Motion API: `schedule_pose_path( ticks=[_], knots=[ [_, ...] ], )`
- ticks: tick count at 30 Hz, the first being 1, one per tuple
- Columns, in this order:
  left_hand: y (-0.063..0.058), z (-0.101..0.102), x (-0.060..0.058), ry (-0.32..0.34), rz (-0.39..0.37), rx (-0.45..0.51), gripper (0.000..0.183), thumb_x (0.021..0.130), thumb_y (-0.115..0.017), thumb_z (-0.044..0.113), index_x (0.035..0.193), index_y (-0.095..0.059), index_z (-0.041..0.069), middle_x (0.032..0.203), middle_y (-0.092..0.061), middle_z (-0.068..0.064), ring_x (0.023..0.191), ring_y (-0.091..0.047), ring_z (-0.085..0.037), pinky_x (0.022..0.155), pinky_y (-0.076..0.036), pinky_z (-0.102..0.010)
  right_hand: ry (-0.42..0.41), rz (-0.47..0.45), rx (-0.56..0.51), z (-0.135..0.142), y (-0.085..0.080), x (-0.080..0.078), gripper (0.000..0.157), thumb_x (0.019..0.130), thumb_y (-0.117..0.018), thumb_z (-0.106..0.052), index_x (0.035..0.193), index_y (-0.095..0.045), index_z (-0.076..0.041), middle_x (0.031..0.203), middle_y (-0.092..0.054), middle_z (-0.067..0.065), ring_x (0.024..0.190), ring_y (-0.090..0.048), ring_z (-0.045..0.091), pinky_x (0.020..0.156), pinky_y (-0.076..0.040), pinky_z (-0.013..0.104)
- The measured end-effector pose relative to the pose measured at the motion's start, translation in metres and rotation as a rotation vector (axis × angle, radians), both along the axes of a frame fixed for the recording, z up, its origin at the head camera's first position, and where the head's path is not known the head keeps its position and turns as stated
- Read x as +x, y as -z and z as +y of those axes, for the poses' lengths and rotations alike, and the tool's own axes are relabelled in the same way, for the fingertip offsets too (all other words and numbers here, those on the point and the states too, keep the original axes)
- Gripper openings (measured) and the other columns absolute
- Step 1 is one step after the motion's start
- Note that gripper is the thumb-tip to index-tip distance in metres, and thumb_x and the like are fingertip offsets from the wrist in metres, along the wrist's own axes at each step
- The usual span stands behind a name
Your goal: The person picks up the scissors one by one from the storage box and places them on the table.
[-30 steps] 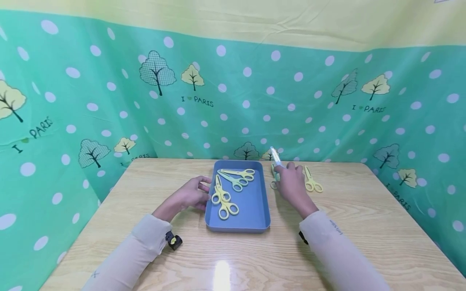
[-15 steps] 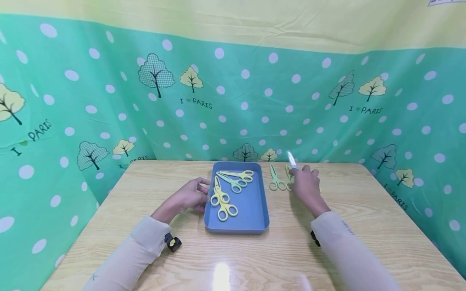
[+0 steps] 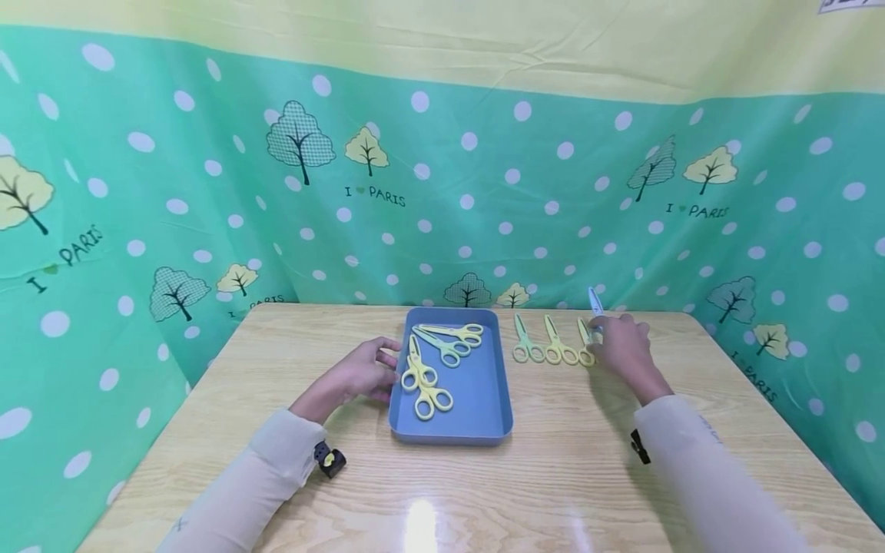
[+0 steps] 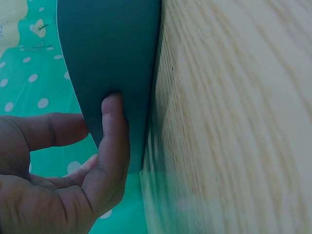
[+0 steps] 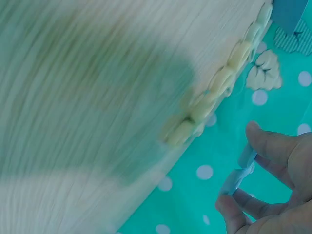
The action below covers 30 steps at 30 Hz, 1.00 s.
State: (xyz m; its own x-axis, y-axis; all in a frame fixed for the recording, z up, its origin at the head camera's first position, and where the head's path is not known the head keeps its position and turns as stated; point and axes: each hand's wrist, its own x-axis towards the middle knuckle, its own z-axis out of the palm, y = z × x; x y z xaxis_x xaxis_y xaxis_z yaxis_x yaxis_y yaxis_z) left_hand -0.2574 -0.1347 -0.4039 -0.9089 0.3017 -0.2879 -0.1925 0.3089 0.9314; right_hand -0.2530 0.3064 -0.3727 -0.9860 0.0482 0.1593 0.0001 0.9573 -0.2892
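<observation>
The right hand has shifted rightward in the frame, uncovering yellow scissors; its pinched blue scissors seem unplaced. The left hand touches the tray with loose fingers.

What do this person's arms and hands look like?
Left hand and right hand are bare. Left sleeve and right sleeve are long, pale, with faint dark markings, an X-like mark on the left. Black wrist gear shows on both sides, yellow-marked on the left.
</observation>
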Motion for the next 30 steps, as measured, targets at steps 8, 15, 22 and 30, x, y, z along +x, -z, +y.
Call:
schedule_pose_path(
  ticks=[8,15,22,30],
  knots=[
    [0.0,0.0,-0.001,0.002,0.002,-0.005,0.062,0.091,-0.059,-0.012,0.149,-0.04,0.001,0.129,-0.047,-0.026,0.096,-0.069,-0.034,0.073,-0.066,-0.045,0.023,-0.081,0.018,0.024,-0.005,0.0,0.049,0.091,-0.074,-0.012,0.133,-0.06,0.007,0.12,-0.05,0.043,0.098,-0.045,0.054,0.071,-0.048,0.056],
    [0.0,0.0,-0.001,-0.002,-0.005,0.005,0.062,0.091,-0.059,-0.013,0.148,-0.04,0.001,0.128,-0.047,-0.026,0.096,-0.069,-0.035,0.073,-0.066,-0.046,-0.077,-0.095,0.064,0.047,0.001,-0.006,0.047,0.088,-0.075,-0.012,0.129,-0.063,0.008,0.113,-0.062,0.036,0.1,-0.053,0.054,0.078,-0.043,0.059],
    [0.001,0.0,-0.002,-0.006,-0.007,-0.001,0.062,0.091,-0.059,-0.013,0.148,-0.041,0.001,0.129,-0.048,-0.025,0.095,-0.069,-0.034,0.073,-0.066,-0.045,-0.104,-0.173,0.072,0.057,0.007,-0.009,0.047,0.088,-0.076,-0.013,0.128,-0.063,0.008,0.119,-0.062,0.038,0.109,-0.054,0.06,0.094,-0.039,0.071],
    [0.001,0.0,-0.001,-0.005,-0.004,0.005,0.062,0.091,-0.059,-0.013,0.148,-0.04,0.001,0.129,-0.048,-0.026,0.097,-0.069,-0.035,0.073,-0.066,-0.046,-0.072,-0.279,0.095,0.063,0.018,-0.011,0.042,0.09,-0.074,-0.013,0.126,-0.065,0.005,0.126,-0.058,0.039,0.109,-0.052,0.06,0.092,-0.043,0.072]
  ],
)
